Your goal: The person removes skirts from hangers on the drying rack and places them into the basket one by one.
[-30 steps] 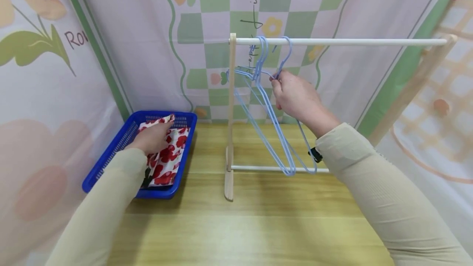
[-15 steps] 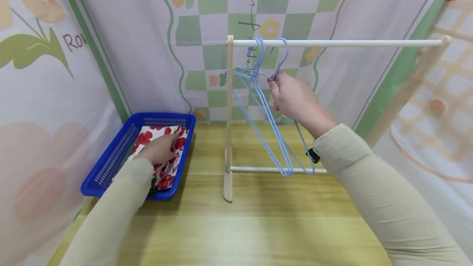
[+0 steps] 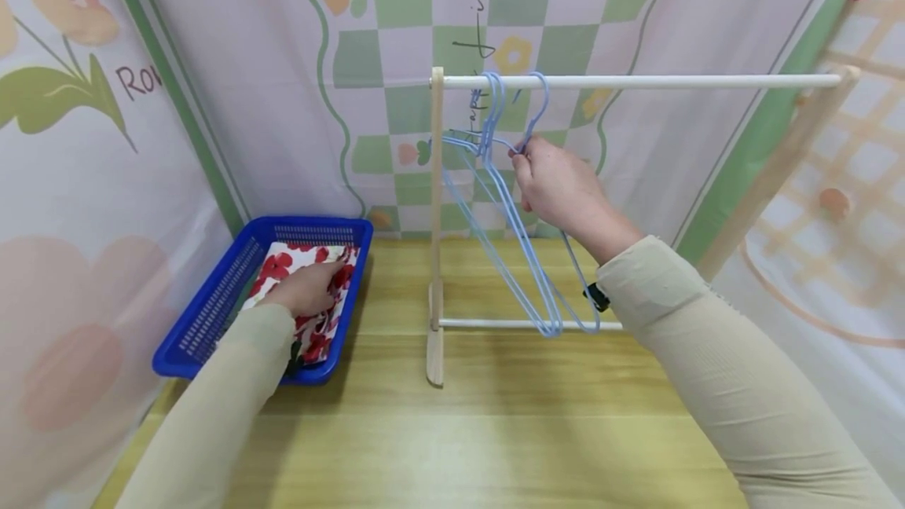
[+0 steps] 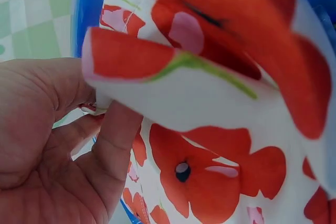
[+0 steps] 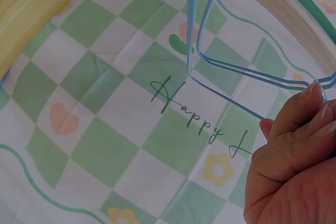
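Note:
My left hand is in the blue basket at the left, on a white cloth with red flowers. Close up in the left wrist view, the thumb and fingers pinch a fold of this floral cloth; the fingertips are hidden behind it. At the rack, my right hand grips a blue clothes hanger just below its hook, which is still over the white rail. Other blue hangers hang just left of that hand. In the right wrist view the curled fingers close round the wire.
The rack's wooden left post stands between basket and hangers, its foot on the wooden table. A lower white bar runs near the tabletop. Patterned curtains enclose the back and sides. A dark band shows by the right cuff.
My left hand has shifted slightly right and down within the basket, and the cloth's raised far corner now lies lower. The right hand keeps its hold on the hanger.

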### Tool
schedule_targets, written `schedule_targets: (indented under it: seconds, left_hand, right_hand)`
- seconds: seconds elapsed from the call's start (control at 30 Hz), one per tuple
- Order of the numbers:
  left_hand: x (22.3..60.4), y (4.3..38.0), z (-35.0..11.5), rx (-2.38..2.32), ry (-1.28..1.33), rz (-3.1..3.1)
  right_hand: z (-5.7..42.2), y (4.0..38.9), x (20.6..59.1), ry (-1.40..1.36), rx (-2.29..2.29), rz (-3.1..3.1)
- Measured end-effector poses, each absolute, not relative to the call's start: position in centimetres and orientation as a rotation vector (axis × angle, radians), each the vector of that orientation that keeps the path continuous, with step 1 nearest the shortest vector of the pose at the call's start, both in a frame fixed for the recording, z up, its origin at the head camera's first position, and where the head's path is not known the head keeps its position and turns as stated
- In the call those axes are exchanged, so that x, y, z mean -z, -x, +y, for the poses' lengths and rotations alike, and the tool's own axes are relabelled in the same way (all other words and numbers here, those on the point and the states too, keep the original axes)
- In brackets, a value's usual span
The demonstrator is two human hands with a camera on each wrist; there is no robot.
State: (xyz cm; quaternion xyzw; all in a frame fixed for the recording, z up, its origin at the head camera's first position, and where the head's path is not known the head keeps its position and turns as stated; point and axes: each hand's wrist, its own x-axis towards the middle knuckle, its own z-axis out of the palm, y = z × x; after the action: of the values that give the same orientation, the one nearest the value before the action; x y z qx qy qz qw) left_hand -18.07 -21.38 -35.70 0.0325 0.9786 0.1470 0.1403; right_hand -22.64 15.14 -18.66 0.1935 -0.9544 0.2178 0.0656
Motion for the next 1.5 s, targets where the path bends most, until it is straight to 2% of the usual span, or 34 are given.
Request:
schedule_targets:
  seconds: [0.5,1.5]
  left_hand:
    - [35.83,18.23,-21.16,-0.417,-0.179,2.836]
    - [35.49,17.55,-20.74,-0.488,-0.131,2.772]
  right_hand:
    - [15.14,22.66,18.6,-0.587,-0.664,-2.892]
    - [14.92,22.39,18.59,-0.602,-0.689,-2.887]
